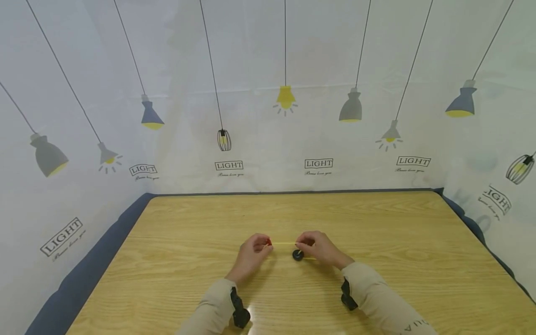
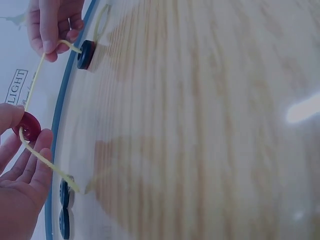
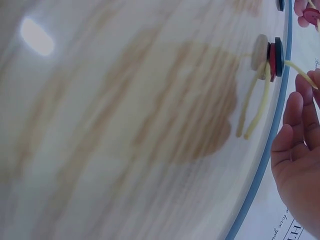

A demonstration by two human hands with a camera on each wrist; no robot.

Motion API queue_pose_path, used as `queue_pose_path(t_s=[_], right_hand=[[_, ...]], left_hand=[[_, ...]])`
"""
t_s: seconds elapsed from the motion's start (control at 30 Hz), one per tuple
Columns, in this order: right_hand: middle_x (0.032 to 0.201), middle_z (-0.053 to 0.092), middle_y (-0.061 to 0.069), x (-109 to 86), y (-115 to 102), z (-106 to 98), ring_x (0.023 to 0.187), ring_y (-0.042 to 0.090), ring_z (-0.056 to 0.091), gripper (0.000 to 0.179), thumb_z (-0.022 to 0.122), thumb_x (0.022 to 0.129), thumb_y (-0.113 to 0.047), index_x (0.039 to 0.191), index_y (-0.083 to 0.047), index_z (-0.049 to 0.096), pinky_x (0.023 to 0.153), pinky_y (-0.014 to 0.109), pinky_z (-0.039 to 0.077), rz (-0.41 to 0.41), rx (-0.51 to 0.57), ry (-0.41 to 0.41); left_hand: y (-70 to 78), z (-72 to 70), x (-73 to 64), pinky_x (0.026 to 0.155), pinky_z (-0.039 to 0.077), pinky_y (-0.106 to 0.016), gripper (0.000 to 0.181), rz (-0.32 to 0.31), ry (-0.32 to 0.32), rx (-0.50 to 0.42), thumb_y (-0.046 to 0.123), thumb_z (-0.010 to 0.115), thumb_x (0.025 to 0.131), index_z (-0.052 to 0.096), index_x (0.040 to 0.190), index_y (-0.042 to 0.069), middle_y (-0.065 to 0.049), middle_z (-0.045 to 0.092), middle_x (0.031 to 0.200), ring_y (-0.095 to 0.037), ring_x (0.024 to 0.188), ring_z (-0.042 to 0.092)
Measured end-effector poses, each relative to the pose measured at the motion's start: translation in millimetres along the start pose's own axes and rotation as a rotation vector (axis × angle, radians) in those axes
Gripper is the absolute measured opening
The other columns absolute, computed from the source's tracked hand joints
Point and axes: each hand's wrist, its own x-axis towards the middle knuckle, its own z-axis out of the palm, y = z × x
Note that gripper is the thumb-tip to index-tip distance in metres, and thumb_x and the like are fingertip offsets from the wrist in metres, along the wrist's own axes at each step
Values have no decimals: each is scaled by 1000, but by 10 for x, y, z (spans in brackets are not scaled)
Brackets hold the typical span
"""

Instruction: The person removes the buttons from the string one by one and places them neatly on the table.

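Note:
My left hand [image 1: 250,253] pinches a red button [image 2: 30,126] between thumb and fingers. Through its holes runs a yellow cord [image 1: 284,243], drawn straight across to my right hand [image 1: 321,246]; a tail of it hangs below the red button. The right thumb and fingertips pinch the cord. Just below them a black button [image 1: 298,255] is strung on the same cord, with another red button [image 3: 272,62] against its face. From this pair a loose cord end [image 3: 257,117] trails over the table side.
Two more dark buttons [image 2: 65,192] show near the left hand in the left wrist view. The wooden table [image 1: 188,223] has a dark blue edge, with white lamp-printed cloth [image 1: 259,46] around it. Black straps [image 1: 239,309] sit on both wrists.

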Motion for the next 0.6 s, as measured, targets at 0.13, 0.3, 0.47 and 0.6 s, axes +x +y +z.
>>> queue_pose_path(t_s=[0.13, 0.3, 0.47, 0.6], right_hand=[[81, 62, 3, -16, 8, 0, 72, 11, 52, 14, 57, 89, -12, 89, 0, 65, 64, 25, 44, -8, 4, 1], [82, 61, 4, -24, 34, 0, 73, 12, 53, 14, 56, 89, -12, 90, -1, 65, 65, 25, 45, -5, 2, 0], [83, 61, 3, -23, 31, -11, 73, 11, 52, 14, 56, 89, -12, 90, -1, 64, 65, 25, 45, 7, 6, -9], [82, 61, 4, -19, 24, -21, 73, 12, 52, 14, 57, 89, -12, 89, 0, 64, 65, 25, 45, 6, 10, -8]], left_hand=[[-55, -53, -11, 79, 46, -38, 30, 33, 5, -3, 13, 62, 85, 55, 108, -6, -15, 59, 100, -29, 92, 57], [-72, -135, -26, 79, 47, -35, 29, 15, 16, 17, 13, 61, 86, 55, 109, -4, -13, 59, 100, -26, 92, 57], [-80, -234, -52, 80, 46, -37, 28, 1, 48, 31, 12, 62, 85, 56, 108, -3, -13, 59, 101, -26, 93, 57], [-100, -300, -69, 82, 45, -39, 31, -19, 56, 21, 14, 63, 85, 55, 109, -4, -13, 58, 103, -27, 96, 56]])
